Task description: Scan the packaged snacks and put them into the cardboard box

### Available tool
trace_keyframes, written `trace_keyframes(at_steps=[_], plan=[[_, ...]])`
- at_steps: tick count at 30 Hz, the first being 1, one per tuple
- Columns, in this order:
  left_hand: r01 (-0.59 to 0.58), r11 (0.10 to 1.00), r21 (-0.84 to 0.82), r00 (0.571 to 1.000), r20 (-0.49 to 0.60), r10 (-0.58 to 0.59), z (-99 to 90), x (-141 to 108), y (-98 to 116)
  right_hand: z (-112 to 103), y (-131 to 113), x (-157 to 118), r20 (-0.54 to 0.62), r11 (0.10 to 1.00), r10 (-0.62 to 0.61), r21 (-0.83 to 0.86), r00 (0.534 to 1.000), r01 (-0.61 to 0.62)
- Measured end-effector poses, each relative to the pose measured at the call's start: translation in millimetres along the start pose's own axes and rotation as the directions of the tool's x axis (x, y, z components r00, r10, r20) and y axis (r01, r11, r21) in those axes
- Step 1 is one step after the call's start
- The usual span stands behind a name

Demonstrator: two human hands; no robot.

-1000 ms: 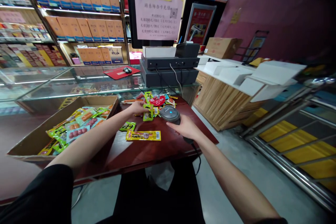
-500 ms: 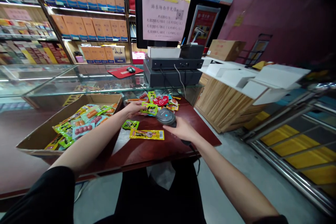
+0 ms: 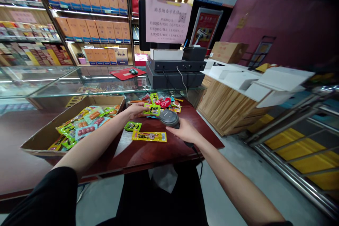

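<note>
My left hand (image 3: 137, 110) grips a green snack packet (image 3: 153, 109) by its left end, above the dark red table (image 3: 159, 152). Close to the packet's right end is the head of a black handheld scanner (image 3: 168, 117); my right hand (image 3: 184, 131) is wrapped round its handle. A yellow snack packet (image 3: 149, 136) lies flat nearer to me, with a small green packet (image 3: 132, 126) just behind its left end. Behind my left hand lies a pile of mixed packets (image 3: 173, 103). An open cardboard box (image 3: 34, 142) holding several snack packets stands at the left.
Behind the table runs a glass counter (image 3: 100, 90) with a red mouse pad (image 3: 127, 73) and a black cash drawer (image 3: 173, 78). A wooden cabinet (image 3: 225, 104) stands to the right, beside a metal railing (image 3: 296, 148). The scanner's cable hangs over the front edge.
The blue light on top of the scanner has gone out. The whole view has shifted slightly; both hands keep their holds.
</note>
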State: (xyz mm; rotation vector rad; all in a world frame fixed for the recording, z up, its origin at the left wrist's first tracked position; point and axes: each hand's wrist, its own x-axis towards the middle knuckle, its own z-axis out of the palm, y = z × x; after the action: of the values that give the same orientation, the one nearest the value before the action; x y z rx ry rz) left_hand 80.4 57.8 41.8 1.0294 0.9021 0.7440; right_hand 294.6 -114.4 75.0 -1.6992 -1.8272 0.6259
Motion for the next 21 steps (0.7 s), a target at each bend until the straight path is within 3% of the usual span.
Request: trace_keyframes(at_steps=[5,8,11,16,21], plan=[[-0.005,1.000,0.006,0.999,-0.046,0.005,-0.9,-9,14,-2,-5,1,-0.008,1.000,-0.028,0.002,1.000,0.028],[-0.034,0.999,-0.001,0.993,-0.111,0.034,-15.7,-19,28,-1,-14,5,0.001,0.999,-0.037,0.011,0.999,0.037],[-0.108,0.994,-0.021,0.981,-0.163,0.103,-48.1,-31,48,5,-24,14,0.018,0.996,-0.089,0.030,0.996,0.088],[-0.257,0.965,-0.042,0.913,-0.338,0.228,-125.3,-70,83,26,-42,34,0.058,0.979,-0.199,0.063,0.978,0.195],[-0.297,0.952,-0.080,0.853,-0.470,0.226,-179.0,-119,93,48,-63,47,0.122,0.959,-0.274,0.104,0.954,0.262]])
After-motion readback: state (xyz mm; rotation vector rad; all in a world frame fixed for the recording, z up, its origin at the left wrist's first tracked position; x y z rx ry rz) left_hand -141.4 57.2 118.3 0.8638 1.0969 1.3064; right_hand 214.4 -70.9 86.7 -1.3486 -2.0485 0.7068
